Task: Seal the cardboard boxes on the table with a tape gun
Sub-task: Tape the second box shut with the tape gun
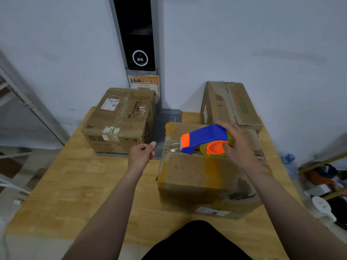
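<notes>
A blue and orange tape gun with a yellowish tape roll hovers over the top of the nearest cardboard box, its orange nose pointing left. My right hand grips it around the roll end. My left hand hangs just left of that box with its fingers curled and thumb out, holding nothing visible. A short bit of clear tape shows at the gun's nose. A second box sits at the back left, and a third box stands at the back right against the wall.
The wooden table has bare surface on its left and front. A grey scanner stand with a grey base plate rises between the back boxes. A metal shelf frame stands at the left; clutter and a water bottle lie at the right.
</notes>
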A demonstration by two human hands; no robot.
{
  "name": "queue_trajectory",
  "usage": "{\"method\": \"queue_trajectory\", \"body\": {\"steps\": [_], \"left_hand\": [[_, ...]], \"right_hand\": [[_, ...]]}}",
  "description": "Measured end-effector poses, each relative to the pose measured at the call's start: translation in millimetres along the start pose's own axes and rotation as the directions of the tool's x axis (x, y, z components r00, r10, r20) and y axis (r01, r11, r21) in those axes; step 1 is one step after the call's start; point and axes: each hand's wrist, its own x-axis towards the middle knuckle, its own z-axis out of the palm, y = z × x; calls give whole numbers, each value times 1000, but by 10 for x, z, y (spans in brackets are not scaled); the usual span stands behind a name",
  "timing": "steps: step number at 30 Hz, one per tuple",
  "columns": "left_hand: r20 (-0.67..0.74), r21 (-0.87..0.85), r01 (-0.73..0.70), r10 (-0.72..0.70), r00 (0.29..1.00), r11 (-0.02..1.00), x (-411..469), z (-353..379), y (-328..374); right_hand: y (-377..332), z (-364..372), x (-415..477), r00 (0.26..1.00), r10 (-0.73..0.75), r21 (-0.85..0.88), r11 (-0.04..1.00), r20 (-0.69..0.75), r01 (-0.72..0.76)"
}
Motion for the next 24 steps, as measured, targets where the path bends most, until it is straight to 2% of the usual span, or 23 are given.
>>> {"method": "queue_trajectory", "body": {"steps": [8, 15, 24], "left_hand": [[-26, -92, -7, 5, 1000, 996, -22, 108, -89], [-81, -102, -122, 115, 990, 987, 137, -24, 59], [-24, -101, 5, -7, 1000, 995, 127, 114, -151]], "right_hand": [[-1, 63, -3, 1000, 1, -5, 1000, -28, -1], [48, 74, -39, 998, 43, 31, 999, -53, -41], [-17, 91, -53, 1000, 5, -47, 999, -22, -6]]}}
